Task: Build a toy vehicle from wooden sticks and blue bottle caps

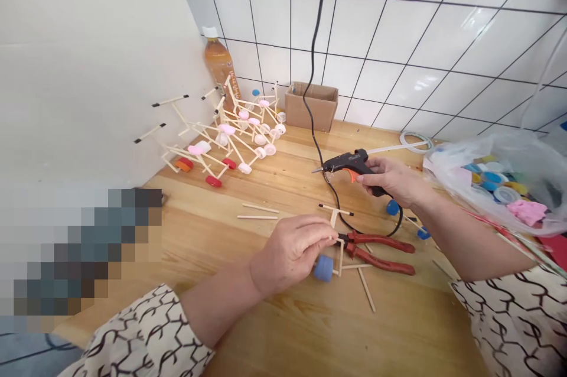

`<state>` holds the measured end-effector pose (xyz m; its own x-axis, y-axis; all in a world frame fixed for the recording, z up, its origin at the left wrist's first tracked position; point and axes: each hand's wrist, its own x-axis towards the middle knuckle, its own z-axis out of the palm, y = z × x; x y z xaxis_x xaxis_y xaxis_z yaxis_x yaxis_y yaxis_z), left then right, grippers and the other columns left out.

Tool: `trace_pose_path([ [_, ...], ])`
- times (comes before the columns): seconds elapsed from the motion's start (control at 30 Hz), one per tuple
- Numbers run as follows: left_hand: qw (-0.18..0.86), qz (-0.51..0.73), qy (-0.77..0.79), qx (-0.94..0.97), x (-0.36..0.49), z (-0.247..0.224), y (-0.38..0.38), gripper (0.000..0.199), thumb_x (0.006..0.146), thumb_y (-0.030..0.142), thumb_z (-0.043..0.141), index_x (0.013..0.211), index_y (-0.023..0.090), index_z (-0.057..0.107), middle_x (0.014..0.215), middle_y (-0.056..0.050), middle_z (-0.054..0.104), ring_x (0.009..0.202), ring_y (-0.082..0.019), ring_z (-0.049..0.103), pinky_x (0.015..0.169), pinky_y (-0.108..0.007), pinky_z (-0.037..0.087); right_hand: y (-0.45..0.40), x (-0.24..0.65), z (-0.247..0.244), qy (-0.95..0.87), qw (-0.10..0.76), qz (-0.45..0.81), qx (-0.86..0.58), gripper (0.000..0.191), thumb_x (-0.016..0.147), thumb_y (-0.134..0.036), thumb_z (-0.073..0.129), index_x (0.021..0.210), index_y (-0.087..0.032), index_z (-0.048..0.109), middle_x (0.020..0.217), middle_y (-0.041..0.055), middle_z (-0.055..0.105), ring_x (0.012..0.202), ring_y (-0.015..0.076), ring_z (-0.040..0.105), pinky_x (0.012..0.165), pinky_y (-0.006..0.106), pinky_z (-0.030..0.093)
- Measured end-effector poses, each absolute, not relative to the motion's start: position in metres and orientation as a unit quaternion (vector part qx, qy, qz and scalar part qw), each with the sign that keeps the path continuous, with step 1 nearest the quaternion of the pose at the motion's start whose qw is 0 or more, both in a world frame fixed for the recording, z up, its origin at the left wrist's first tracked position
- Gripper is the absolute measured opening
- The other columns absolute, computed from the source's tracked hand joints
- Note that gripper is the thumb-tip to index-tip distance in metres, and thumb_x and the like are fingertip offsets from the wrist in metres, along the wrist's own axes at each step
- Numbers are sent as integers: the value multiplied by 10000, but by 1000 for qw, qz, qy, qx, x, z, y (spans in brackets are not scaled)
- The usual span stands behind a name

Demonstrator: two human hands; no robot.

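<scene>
My left hand (290,253) is closed in a pinch on a small frame of wooden sticks (341,256). The frame has a T-shaped bar with black tips at its far end and blue bottle caps (323,269) low beside my fingers. Part of it is hidden behind the hand. My right hand (392,179) is wrapped round the handle of a black glue gun (348,161) with an orange trigger, its nozzle pointing left over the table. Red-handled pliers (381,244) lie just right of the stick frame, their jaws partly covered by it.
Several finished-looking stick models (225,129) with cap wheels stand at the back left by a drink bottle (220,64). A cardboard box (311,108) sits against the tiled wall. A plastic bag (500,182) of caps lies right. Loose sticks (259,213) and a black cable (313,58) are around.
</scene>
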<state>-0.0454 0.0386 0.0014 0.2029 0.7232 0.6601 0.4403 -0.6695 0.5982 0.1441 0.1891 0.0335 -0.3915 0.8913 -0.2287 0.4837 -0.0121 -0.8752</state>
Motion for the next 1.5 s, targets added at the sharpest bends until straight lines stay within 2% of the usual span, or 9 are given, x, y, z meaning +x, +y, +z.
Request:
trace_pose_path([
  [0.17,139,504,376,765,-45,0,39,111,845,112,531,863,123,641,807,-72,693,742,-114,650,693,-195,536,204,131,29,-668,215,447,-554,17,762,-168,551,752,-168,537,575,-29,545,493,83,485,474,214,383],
  [0.3,140,504,377,765,-46,0,39,110,843,110,534,866,128,640,818,-73,693,752,-119,651,694,-204,537,219,130,21,-669,205,353,-621,85,847,-195,522,790,-148,563,622,-19,556,546,93,519,528,233,431],
  [0.47,147,504,377,763,-45,0,39,105,833,98,547,873,116,642,825,-77,693,752,-116,650,700,-199,535,233,129,15,-671,151,260,-677,276,885,-323,538,1101,-153,564,1078,61,606,890,179,611,751,377,521],
  [0.57,150,503,380,762,-45,1,39,118,844,112,532,874,128,646,822,-69,695,749,-113,653,700,-200,539,237,126,13,-685,130,224,-681,316,886,-317,538,1165,-170,537,1172,77,572,973,203,594,806,414,510],
  [0.7,146,502,380,763,-45,2,38,114,843,116,535,863,124,647,817,-70,697,743,-114,654,691,-195,537,232,121,18,-722,114,180,-658,270,886,-303,538,1121,-173,565,1155,85,583,966,198,593,816,406,502],
  [0.83,149,496,378,767,-46,1,38,114,845,111,531,869,127,642,824,-68,693,752,-116,648,699,-203,532,195,122,36,-779,151,129,-595,196,818,-188,582,990,-98,613,1079,174,605,1056,304,543,904,471,422],
  [1.1,140,474,386,779,-45,3,38,118,856,131,518,850,125,636,816,-72,676,719,-121,631,652,-206,515,75,142,48,-863,265,232,-363,162,825,-139,508,951,-221,569,900,45,614,826,173,596,662,278,525],
  [1.3,142,476,380,780,-44,4,40,155,868,117,482,879,121,637,833,-80,681,737,-129,641,656,-217,526,56,135,50,-873,272,250,-319,246,799,-134,559,1029,-222,544,840,25,608,737,160,575,640,297,508],
  [1.5,183,458,378,784,-45,2,42,187,868,93,458,880,126,642,856,-76,683,776,-134,648,696,-227,532,61,126,43,-887,296,197,-296,126,832,-123,529,925,-203,558,748,14,608,673,152,559,619,300,459],
])
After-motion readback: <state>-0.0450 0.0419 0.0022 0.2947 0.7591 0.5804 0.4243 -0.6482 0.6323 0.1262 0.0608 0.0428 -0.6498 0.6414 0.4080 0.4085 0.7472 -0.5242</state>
